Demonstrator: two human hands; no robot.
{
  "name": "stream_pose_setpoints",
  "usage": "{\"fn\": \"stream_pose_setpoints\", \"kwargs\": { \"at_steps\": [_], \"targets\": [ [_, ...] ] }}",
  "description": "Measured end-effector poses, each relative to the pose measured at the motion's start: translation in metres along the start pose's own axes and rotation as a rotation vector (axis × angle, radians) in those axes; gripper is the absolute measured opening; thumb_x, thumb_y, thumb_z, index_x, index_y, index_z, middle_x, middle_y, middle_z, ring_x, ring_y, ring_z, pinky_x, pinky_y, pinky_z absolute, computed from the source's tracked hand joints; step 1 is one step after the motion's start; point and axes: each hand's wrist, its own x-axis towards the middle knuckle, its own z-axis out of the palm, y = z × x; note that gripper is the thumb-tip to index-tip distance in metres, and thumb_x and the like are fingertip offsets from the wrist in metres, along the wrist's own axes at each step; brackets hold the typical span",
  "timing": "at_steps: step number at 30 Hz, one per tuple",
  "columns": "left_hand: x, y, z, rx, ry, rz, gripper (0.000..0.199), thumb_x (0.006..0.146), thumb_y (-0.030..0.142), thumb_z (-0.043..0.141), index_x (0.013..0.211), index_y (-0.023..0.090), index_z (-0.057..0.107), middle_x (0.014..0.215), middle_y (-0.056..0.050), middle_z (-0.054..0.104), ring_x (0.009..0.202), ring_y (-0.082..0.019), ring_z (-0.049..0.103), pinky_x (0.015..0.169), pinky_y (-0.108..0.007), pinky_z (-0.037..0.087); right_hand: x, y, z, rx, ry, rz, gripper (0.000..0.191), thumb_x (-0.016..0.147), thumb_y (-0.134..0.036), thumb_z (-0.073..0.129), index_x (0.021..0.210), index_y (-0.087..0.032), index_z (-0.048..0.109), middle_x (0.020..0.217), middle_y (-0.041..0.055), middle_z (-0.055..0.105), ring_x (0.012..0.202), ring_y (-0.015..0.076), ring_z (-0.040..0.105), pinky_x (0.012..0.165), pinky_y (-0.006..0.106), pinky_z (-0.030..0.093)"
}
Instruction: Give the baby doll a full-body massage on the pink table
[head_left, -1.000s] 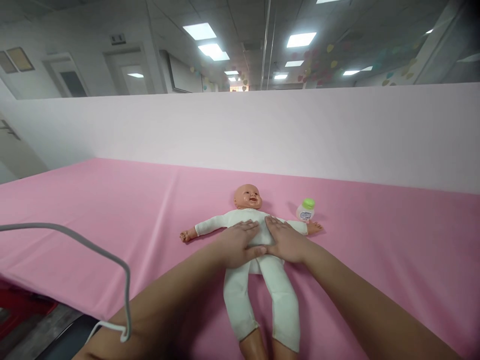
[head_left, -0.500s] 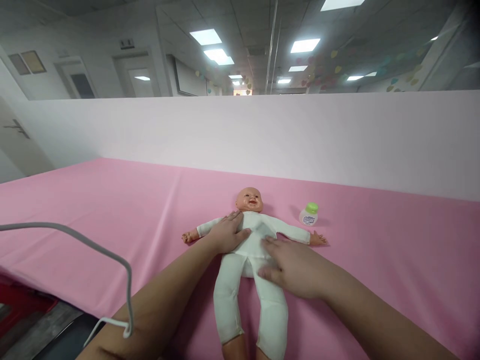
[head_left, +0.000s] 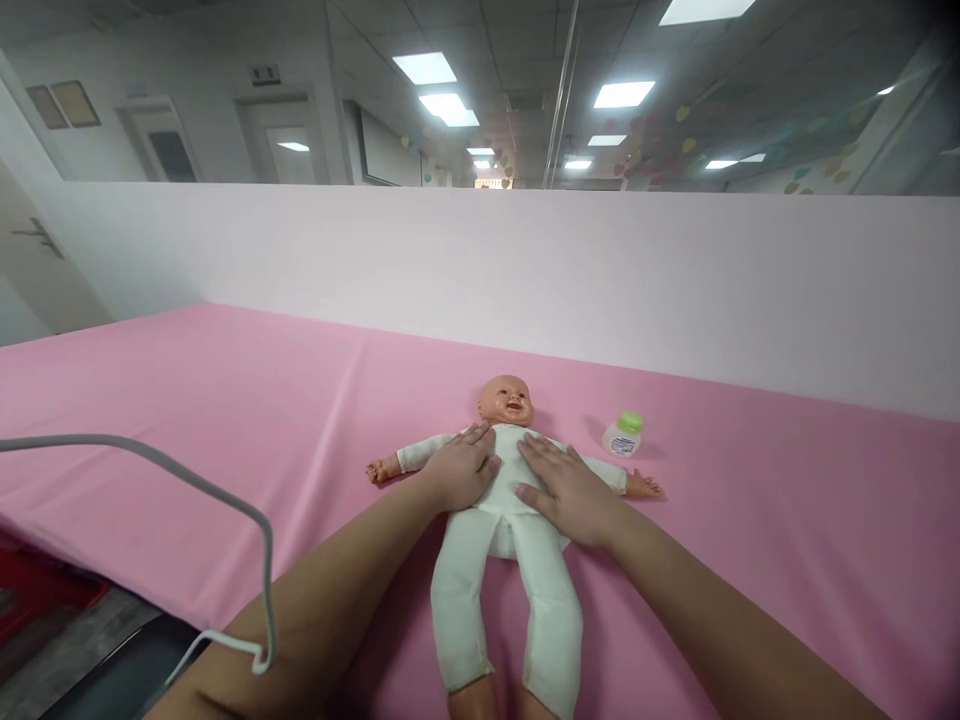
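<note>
Head view: left hand [head_left: 459, 468] and right hand [head_left: 564, 487] lie flat, fingers spread, on the doll's [head_left: 504, 520] soft cloth chest between them; it looks light and floppy, best lifted under the trunk. A bottle [head_left: 622, 435] stands beyond the right hand.

Bright even ceiling-panel light [head_left: 424, 67]; soft shadows; sharp centre, wide-angle edge distortion.

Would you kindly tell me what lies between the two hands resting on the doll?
In the head view, only the white cloth chest of the baby doll shows between the left hand and right hand.
</note>
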Motion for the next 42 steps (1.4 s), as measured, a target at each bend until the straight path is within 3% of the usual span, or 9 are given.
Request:
{"fn": "stream_pose_setpoints", "kwargs": {
  "at_steps": [4, 7, 12, 17, 23, 29, 34, 38, 42],
  "targets": [
    [-0.005, 0.001, -0.008, 0.017, -0.024, 0.0, 0.064, 0.106, 0.047, 0.034, 0.158, 0.011, 0.038, 0.169, -0.017, 0.032, 0.158, -0.029, 0.028, 0.129, -0.046, 0.025, 0.004, 0.022, 0.007, 0.022, 0.058, 0.096, 0.093, 0.099, -0.076, 0.03, 0.166, -0.011, 0.022, 0.17, 0.0164, 0.028, 0.159, 0.0313, 0.023, 0.128, 0.056, 0.016],
    [-0.014, 0.006, -0.024, 0.056, -0.06, 0.044, 0.058, 0.104, 0.045, 0.038, 0.153, 0.016, 0.047, 0.165, -0.015, 0.04, 0.153, -0.031, 0.038, 0.124, -0.046, 0.034, 0.003, 0.028, 0.011, 0.028, 0.088, 0.094, 0.09, 0.1, -0.074, 0.032, 0.164, -0.011, 0.027, 0.167, 0.0182, 0.034, 0.157, 0.0319, 0.03, 0.127, 0.053, 0.019],
    [-0.035, 0.034, -0.05, -0.012, -0.112, 0.247, 0.042, 0.102, 0.035, 0.046, 0.14, 0.028, 0.063, 0.144, -0.004, 0.066, 0.131, -0.029, 0.063, 0.112, -0.042, 0.047, 0.003, 0.03, 0.012, 0.027, 0.128, 0.081, 0.089, 0.1, -0.073, 0.034, 0.163, -0.01, 0.031, 0.165, 0.0185, 0.038, 0.155, 0.0332, 0.033, 0.126, 0.05, 0.023],
    [-0.041, 0.054, -0.05, -0.091, -0.205, 0.414, 0.038, 0.1, 0.032, 0.053, 0.135, 0.027, 0.068, 0.134, -0.004, 0.072, 0.121, -0.027, 0.068, 0.105, -0.037, 0.052, 0.004, 0.031, 0.015, 0.008, 0.145, 0.101, 0.084, 0.102, -0.065, 0.038, 0.162, -0.007, 0.032, 0.165, 0.0184, 0.038, 0.154, 0.0339, 0.034, 0.127, 0.051, 0.022],
    [-0.021, 0.021, -0.034, -0.041, -0.133, 0.27, 0.061, 0.101, 0.051, 0.053, 0.155, 0.022, 0.051, 0.162, -0.008, 0.047, 0.151, -0.031, 0.042, 0.125, -0.045, 0.033, 0.005, 0.032, 0.021, 0.023, 0.152, 0.095, 0.087, 0.102, -0.07, 0.035, 0.163, -0.008, 0.031, 0.166, 0.0174, 0.037, 0.155, 0.0325, 0.033, 0.127, 0.051, 0.021],
    [0.004, -0.026, -0.021, -0.05, -0.07, 0.048, 0.08, 0.101, 0.067, 0.041, 0.162, 0.014, 0.037, 0.169, -0.013, 0.033, 0.157, -0.031, 0.03, 0.127, -0.043, 0.028, 0.005, 0.031, 0.021, 0.014, 0.145, 0.099, 0.086, 0.103, -0.067, 0.033, 0.163, -0.006, 0.029, 0.166, 0.018, 0.037, 0.155, 0.0326, 0.032, 0.127, 0.052, 0.02],
    [0.004, -0.04, -0.015, 0.041, -0.055, -0.042, 0.072, 0.103, 0.067, 0.032, 0.154, 0.017, 0.044, 0.164, -0.016, 0.043, 0.15, -0.034, 0.043, 0.123, -0.048, 0.03, 0.004, 0.028, 0.018, 0.024, 0.153, 0.09, 0.083, 0.103, -0.065, 0.035, 0.163, -0.007, 0.031, 0.166, 0.018, 0.038, 0.155, 0.0328, 0.034, 0.127, 0.048, 0.023],
    [-0.003, -0.033, -0.022, 0.095, -0.073, -0.042, 0.057, 0.104, 0.063, 0.033, 0.135, 0.022, 0.057, 0.145, -0.014, 0.062, 0.135, -0.032, 0.057, 0.117, -0.047, 0.035, 0.003, 0.027, 0.021, 0.007, 0.165, 0.134, 0.084, 0.102, -0.065, 0.037, 0.161, -0.006, 0.035, 0.164, 0.0184, 0.04, 0.153, 0.0344, 0.037, 0.127, 0.048, 0.024],
    [-0.007, -0.026, -0.029, 0.127, -0.109, -0.078, 0.052, 0.104, 0.06, 0.032, 0.126, 0.022, 0.059, 0.135, -0.014, 0.067, 0.127, -0.031, 0.062, 0.112, -0.046, 0.039, 0.002, 0.026, 0.021, 0.004, 0.17, 0.144, 0.083, 0.102, -0.064, 0.038, 0.16, -0.005, 0.036, 0.164, 0.0185, 0.041, 0.152, 0.0341, 0.038, 0.127, 0.048, 0.025]
  ]
}}
